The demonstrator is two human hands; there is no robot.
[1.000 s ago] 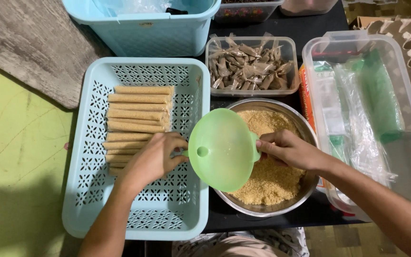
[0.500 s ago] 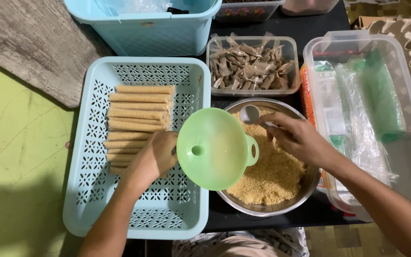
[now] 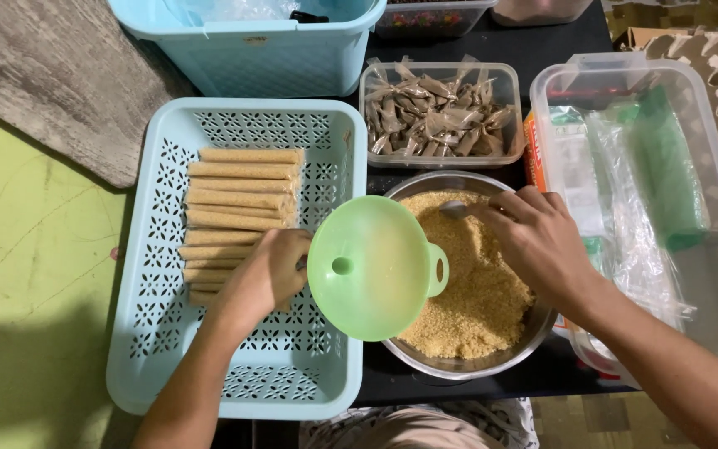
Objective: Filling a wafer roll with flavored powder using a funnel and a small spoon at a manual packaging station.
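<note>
My left hand (image 3: pixel 263 278) grips the stem of a light green funnel (image 3: pixel 371 268), which hangs over the edge between a pale blue perforated tray (image 3: pixel 168 366) and a steel bowl (image 3: pixel 459 362). The bowl holds tan granules (image 3: pixel 479 291). My right hand (image 3: pixel 538 241) rests over the bowl and holds a metal spoon (image 3: pixel 452 208) whose tip touches the granules at the bowl's far side. Several long filled tubes (image 3: pixel 238 199) lie stacked in the tray, just beyond my left hand.
A clear tub of small wrapped packets (image 3: pixel 438 116) sits behind the bowl. On the right, a large clear bin (image 3: pixel 708 274) holds plastic film and a green roll. A pale blue basket (image 3: pixel 268 50) stands at the back. Green floor lies to the left.
My right hand has left the funnel's rim, moved to the bowl's far side and taken up the spoon. The funnel has tilted and shifted slightly left in my left hand.
</note>
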